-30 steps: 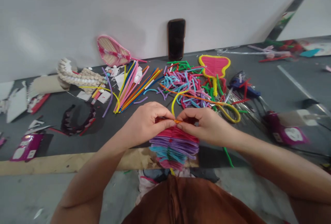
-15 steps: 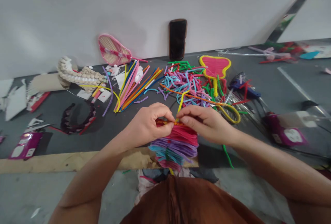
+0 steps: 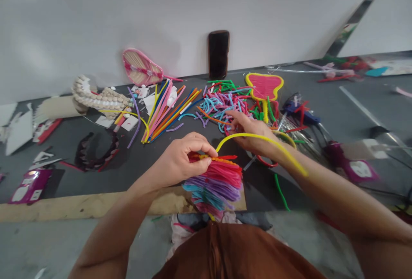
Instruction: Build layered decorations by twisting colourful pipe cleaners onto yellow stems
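My left hand (image 3: 189, 158) is closed, thumb and finger pinching the top of a layered pipe cleaner piece (image 3: 222, 186) with bands of red, pink, purple and blue. From the pinch a long yellow pipe cleaner (image 3: 246, 134) rises, arching right in front of my right forearm. My right hand (image 3: 254, 132) is over the near edge of a heap of short cut pipe cleaners (image 3: 222, 103), its fingers apart. No held piece shows in it, though its fingertips partly cover the heap. The layered piece hangs near the table's front edge, a yellow end showing below.
Long pipe cleaners (image 3: 167, 109) lie left of the heap. A pink and yellow fan shape (image 3: 264, 86) lies behind it; a phone (image 3: 218, 53) leans on the wall. Leftward are a dark headband (image 3: 96, 150) and a purple box (image 3: 31, 186). A glue gun (image 3: 302, 111) sits right.
My right hand has left the layered piece and moved up and right to the heap. The yellow pipe cleaner, upright before, now bends over to the right. My left hand keeps its pinch.
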`<state>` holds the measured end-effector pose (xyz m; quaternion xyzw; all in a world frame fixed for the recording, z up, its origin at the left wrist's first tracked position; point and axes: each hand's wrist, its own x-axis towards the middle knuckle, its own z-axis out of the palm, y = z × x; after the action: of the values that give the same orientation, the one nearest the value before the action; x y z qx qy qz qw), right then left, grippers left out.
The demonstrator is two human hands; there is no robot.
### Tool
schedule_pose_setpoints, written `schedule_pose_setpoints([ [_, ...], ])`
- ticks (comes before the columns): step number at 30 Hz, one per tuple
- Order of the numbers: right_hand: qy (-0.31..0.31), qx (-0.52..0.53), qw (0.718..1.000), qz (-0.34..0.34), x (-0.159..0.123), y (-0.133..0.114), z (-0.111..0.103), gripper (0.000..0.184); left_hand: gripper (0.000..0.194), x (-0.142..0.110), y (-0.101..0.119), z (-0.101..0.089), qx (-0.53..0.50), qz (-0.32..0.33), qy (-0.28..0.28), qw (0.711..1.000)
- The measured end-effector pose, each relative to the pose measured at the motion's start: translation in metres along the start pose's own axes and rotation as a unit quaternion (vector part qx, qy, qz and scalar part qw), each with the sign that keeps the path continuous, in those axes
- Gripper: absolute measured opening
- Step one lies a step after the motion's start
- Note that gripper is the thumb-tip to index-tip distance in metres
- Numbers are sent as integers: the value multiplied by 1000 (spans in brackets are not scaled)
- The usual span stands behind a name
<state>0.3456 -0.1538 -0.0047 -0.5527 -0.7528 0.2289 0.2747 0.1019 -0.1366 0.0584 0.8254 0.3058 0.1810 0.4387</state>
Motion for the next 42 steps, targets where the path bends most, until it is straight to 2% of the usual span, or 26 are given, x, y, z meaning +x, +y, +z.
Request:
schedule_pose_setpoints([
  [1,-12,91,996,2,0,-2,1,64,17,0,0,0,-1,4,0,1000],
  [3,-32,250,968,3,-3,-8,0,70,20,0,-2,0,0,11,-2,1000],
  [5,-17,352,936,20,-7,-13,-6,62,22,0,-4,-1,1,13,-7,1000],
  [8,32,437,892,110,-13,-17,-16,43,21,-2,-5,-3,-4,-5,-12,1000],
  [9,16,447,882,147,-15,-18,-18,44,20,-2,-5,-3,-8,-13,-12,1000],
  [11,-86,452,865,200,-18,-22,-18,53,19,-3,-3,-3,-22,-31,-12,999],
  [13,-193,452,848,199,-21,-28,-14,57,18,-4,0,-3,-35,-50,-14,998],
  [14,-214,457,843,186,-21,-31,-12,55,18,-4,2,-3,-41,-57,-16,997],
  [18,-190,465,855,130,-20,-47,-8,35,19,-5,7,-3,-49,-49,-20,997],
  [21,-160,416,889,104,-17,-55,-11,27,16,-6,9,-4,-36,-41,-18,998],
  [24,-101,343,930,88,-17,-58,-14,19,13,-6,8,-5,-37,-28,-22,999],
  [26,-98,314,941,77,-20,-58,-14,16,12,-6,6,-4,-50,-33,-16,998],
  [28,-122,311,939,80,-24,-58,-12,17,13,-6,3,-3,-62,-60,-3,996],
  [30,-152,341,923,99,-29,-56,-9,18,14,-6,2,0,-75,-91,0,993],
  [35,-216,473,843,135,-34,-47,-9,29,16,-5,4,2,-105,-110,-10,988],
  [37,-219,493,831,136,-34,-48,-13,34,14,-5,2,-1,-98,-88,-15,991],
  [40,-225,457,856,91,-36,-66,-20,30,11,-7,-9,-10,-98,-19,-41,994],
  [42,-229,386,894,16,-39,-84,-22,24,19,-12,-19,-17,-117,21,-68,991],
])
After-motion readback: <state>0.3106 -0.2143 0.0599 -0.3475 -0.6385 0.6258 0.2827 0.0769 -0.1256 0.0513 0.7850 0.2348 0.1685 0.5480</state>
